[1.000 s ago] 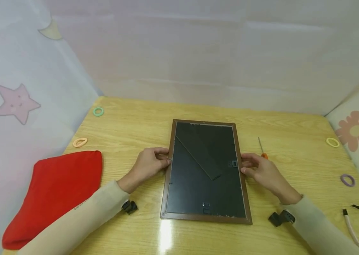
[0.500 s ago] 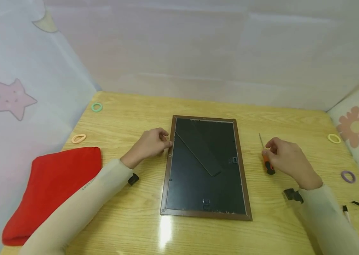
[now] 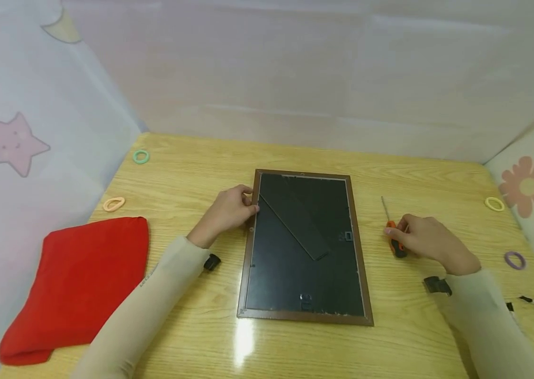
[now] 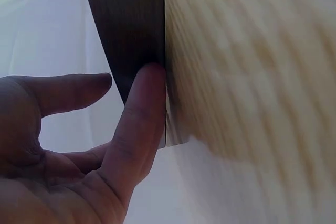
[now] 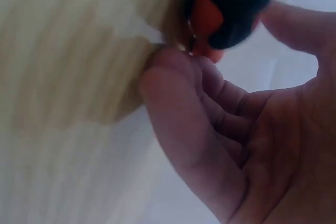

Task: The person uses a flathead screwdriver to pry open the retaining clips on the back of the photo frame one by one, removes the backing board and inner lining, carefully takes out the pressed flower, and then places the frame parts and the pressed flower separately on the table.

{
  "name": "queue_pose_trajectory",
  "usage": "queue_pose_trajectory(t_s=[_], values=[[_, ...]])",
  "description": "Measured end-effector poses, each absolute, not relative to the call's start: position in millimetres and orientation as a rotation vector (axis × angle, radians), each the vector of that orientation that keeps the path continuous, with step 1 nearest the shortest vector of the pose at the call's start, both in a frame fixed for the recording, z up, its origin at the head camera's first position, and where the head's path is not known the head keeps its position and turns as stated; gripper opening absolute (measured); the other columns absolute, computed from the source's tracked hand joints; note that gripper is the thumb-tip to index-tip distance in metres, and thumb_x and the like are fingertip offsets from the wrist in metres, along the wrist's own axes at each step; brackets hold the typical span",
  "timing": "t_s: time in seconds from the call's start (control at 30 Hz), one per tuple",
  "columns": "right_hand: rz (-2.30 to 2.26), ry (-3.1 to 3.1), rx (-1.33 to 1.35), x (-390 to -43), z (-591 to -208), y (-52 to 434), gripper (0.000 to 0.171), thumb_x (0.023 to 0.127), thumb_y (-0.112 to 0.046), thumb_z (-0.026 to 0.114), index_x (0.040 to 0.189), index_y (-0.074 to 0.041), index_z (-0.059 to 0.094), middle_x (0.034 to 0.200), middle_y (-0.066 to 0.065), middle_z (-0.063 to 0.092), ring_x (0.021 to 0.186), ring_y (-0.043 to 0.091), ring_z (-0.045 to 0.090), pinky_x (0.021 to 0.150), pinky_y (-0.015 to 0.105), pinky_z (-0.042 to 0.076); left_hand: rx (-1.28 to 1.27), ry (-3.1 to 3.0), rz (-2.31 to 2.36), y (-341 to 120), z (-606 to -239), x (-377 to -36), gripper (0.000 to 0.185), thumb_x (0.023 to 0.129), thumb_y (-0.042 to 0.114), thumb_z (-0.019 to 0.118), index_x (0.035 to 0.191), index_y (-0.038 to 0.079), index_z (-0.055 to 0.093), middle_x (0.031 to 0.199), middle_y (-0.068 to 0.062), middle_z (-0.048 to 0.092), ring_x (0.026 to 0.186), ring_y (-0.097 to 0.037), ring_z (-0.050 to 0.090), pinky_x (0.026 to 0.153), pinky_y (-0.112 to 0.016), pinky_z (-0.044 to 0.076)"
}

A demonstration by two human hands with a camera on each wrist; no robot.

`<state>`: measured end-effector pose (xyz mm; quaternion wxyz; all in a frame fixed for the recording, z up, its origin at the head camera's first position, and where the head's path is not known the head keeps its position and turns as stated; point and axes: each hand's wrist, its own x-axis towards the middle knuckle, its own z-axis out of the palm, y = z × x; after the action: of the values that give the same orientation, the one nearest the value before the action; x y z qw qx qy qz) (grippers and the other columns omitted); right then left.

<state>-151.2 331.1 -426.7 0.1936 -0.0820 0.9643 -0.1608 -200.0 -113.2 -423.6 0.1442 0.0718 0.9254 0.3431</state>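
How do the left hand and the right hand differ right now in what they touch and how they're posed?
The left hand rests at the left edge of the picture frame, near its far corner, fingertips against the brown rim; the right hand is off the frame, fingers curled round the handle of the screwdriver. The frame lies flat, back side up; the screwdriver lies on the table beside it. Both hands are low over the table, in beige sleeves.

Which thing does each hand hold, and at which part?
Right hand grips the screwdriver by its handle. Left hand touches the picture frame at its left edge.
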Motion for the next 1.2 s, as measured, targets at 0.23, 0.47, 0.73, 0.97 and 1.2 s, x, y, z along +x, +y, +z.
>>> queue_pose_trajectory(t_s=[0.23, 0.47, 0.73, 0.97, 1.2], values=[[-0.399, 2.697, -0.188, -144.3, -427.0, 327.2, 0.051, 0.098, -0.056, 0.056, 0.094, -0.005, 0.061, 0.065, -0.001, 0.060, 0.052, 0.013, 0.055, 0.052, 0.028, 0.044, 0.173, 2.559, 1.092, -112.1, -431.8, -202.2, 0.057, 0.094, 0.022, 0.070, 0.144, 0.002, 0.050, 0.114, -0.010, 0.066, 0.092, -0.022, 0.070, 0.077, -0.031, 0.060], [-0.416, 2.698, -0.188, -142.4, -430.5, 327.9, 0.041, 0.098, -0.046, 0.061, 0.093, -0.005, 0.060, 0.063, -0.001, 0.057, 0.052, 0.013, 0.052, 0.051, 0.028, 0.042, 0.052, 2.422, 1.189, -116.6, -436.9, -202.8, 0.049, 0.094, 0.021, 0.071, 0.137, 0.006, 0.052, 0.119, -0.010, 0.061, 0.098, -0.024, 0.069, 0.076, -0.030, 0.063], [-0.447, 2.690, -0.208, -146.7, -433.9, 324.9, 0.038, 0.097, -0.042, 0.062, 0.093, -0.004, 0.059, 0.060, -0.002, 0.055, 0.049, 0.013, 0.051, 0.048, 0.028, 0.041, 0.007, 2.366, 1.260, -119.7, -438.7, -201.9, 0.052, 0.093, 0.019, 0.073, 0.138, 0.004, 0.051, 0.122, -0.012, 0.059, 0.095, -0.025, 0.069, 0.071, -0.029, 0.063], [-0.476, 2.690, -0.220, -147.1, -437.6, 324.2, 0.036, 0.098, -0.039, 0.063, 0.093, -0.003, 0.060, 0.060, -0.001, 0.057, 0.049, 0.012, 0.054, 0.047, 0.028, 0.043, -0.001, 2.353, 1.284, -120.4, -442.9, -201.1, 0.053, 0.092, 0.017, 0.073, 0.138, 0.004, 0.050, 0.124, -0.013, 0.058, 0.097, -0.026, 0.068, 0.073, -0.029, 0.064], [-0.556, 2.751, -0.209, -146.5, -430.0, 323.5, 0.028, 0.101, -0.030, 0.055, 0.098, -0.002, 0.062, 0.065, 0.001, 0.060, 0.052, 0.013, 0.052, 0.048, 0.027, 0.042, 0.045, 2.446, 1.181, -119.8, -440.9, -203.0, 0.051, 0.092, 0.024, 0.073, 0.136, 0.007, 0.052, 0.123, -0.009, 0.060, 0.107, -0.026, 0.065, 0.085, -0.035, 0.061]])
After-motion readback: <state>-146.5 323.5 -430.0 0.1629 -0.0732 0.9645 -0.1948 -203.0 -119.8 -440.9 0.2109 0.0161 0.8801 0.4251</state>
